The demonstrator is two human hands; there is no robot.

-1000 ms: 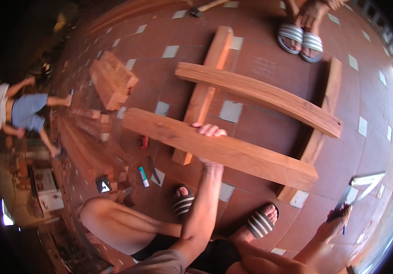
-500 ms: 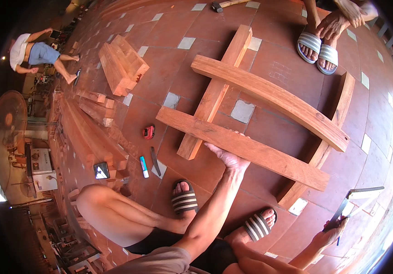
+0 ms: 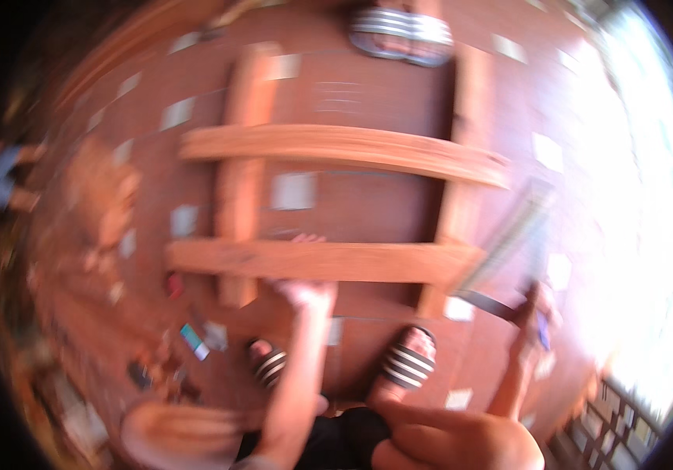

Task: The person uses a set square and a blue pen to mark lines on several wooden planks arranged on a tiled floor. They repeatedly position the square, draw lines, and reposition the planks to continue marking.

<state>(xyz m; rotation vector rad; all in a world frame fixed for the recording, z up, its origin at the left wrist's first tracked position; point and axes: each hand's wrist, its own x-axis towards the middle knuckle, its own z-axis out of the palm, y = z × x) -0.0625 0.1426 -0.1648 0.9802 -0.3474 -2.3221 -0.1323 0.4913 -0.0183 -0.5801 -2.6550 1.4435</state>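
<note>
Two reddish wooden beams lie crosswise over a left timber (image 3: pixel 238 196) and a right timber (image 3: pixel 471 102). My left hand (image 3: pixel 305 293) grips the near beam (image 3: pixel 375 262) left of its middle, thumb side toward me and fingertips showing past the far edge. Farther off lies the second beam (image 3: pixel 344 147), untouched. At the right, my right hand (image 3: pixel 541 309) holds a triangular square (image 3: pixel 505 239) by its dark bar; its pale edge reaches the near beam's right end, and contact I cannot tell. Something slim and blue shows in the same hand. Motion blurs the picture.
Another person's sandalled feet (image 3: pixel 401 35) stand beyond the frame. Stacked timber (image 3: pixel 101 192) lies blurred at the left. A blue and white tube (image 3: pixel 194 341) and a red item (image 3: pixel 174 285) rest on the tiled floor. My sandalled feet are close below the near beam.
The view has turned, so the beams now run nearly level. My right hand has brought the square over to the near beam's right end. My left hand stays on that beam.
</note>
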